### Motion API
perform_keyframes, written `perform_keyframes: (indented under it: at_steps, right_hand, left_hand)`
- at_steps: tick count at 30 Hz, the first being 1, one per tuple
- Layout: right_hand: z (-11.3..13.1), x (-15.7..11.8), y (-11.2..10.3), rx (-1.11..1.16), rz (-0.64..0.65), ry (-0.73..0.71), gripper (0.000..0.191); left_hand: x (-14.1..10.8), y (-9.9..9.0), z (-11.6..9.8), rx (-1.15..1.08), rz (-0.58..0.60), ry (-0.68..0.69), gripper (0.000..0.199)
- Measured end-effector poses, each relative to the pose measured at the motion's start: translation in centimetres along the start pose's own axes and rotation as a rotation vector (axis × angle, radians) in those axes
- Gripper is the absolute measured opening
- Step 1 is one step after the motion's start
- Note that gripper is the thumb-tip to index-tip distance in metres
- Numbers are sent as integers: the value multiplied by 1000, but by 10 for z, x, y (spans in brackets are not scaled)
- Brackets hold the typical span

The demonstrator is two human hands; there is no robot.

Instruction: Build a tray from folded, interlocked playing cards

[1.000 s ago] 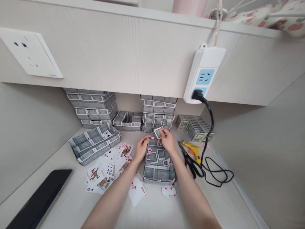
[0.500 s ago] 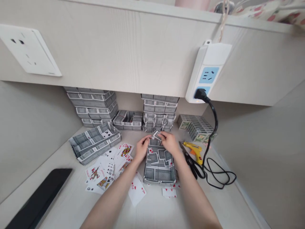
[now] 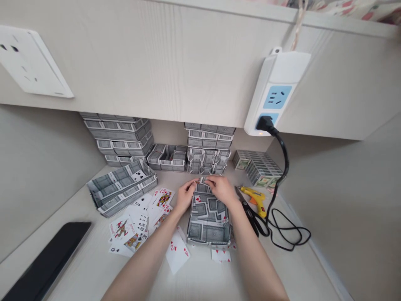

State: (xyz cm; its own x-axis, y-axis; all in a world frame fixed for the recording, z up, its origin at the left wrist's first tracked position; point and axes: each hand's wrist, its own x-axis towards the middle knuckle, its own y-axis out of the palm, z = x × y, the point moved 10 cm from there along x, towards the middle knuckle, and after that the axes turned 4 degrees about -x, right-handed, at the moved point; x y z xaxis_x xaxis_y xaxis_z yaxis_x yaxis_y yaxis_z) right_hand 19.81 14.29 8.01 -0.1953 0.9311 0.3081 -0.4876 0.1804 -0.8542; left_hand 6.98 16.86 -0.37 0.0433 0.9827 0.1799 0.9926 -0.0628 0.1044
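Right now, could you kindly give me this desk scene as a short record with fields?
In work: open box with card-patterned walls
Left side: left hand at the box's far left corner
Right side: right hand pinching a card at the far rim
Left of box: loose playing cards, faces showing
Right of box: scissors and yellow glue gun

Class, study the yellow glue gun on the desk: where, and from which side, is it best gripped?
Probably by its handle, with the right hand coming from above and the near side: the handle points toward the person, while black scissors lie close on its left.
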Motion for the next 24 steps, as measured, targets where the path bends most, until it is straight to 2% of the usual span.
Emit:
perform_keyframes:
  at_steps: [8,10,15,24]
  right_hand:
    - [3,-1,-2,29,35,-69,21]
    - [0,-1,-2,90,13,-42,19]
    - [-25,1,4,229,-18,137,16]
    - [-24,2,1,349,-60,96,17]
  left_hand:
    - [-2,8,-3,28,20,17,28]
    - [-2,7,-3,29,11,14,29]
    - [-3,4,-4,58,-19,7,29]
    - [-3,4,-7,59,-40,0,29]
